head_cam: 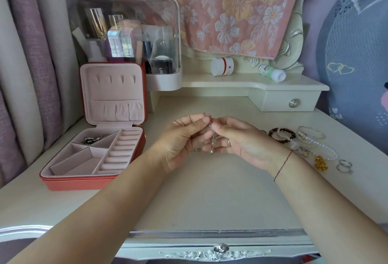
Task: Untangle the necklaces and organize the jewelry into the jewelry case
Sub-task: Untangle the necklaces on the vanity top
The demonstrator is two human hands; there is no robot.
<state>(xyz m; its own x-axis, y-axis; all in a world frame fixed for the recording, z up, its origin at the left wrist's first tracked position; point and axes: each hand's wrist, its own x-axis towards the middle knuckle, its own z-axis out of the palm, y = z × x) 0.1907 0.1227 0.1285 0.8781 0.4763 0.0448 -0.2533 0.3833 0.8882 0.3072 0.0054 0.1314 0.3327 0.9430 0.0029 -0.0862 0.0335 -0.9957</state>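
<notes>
Thin silver necklace chains [212,135] hang tangled between my two hands above the middle of the dressing table, with a small pendant dangling at the bottom. My left hand [182,140] pinches the chains near the top. My right hand [235,138] pinches them from the other side, fingertips almost touching the left ones. The red jewelry case [94,182] stands open at the left, pink lined, with some silver pieces [93,139] in its back left compartment. Bracelets [282,134], a pearl strand [321,145], a gold piece [320,162] and rings [344,166] lie on the table to the right.
A clear cosmetics organizer [128,33] stands behind the case. A white jar [222,66] and a tipped bottle [271,73] lie on the raised shelf, with a small drawer [291,101] below it. Curtains hang at the left. The table's front edge [218,234] is close to me.
</notes>
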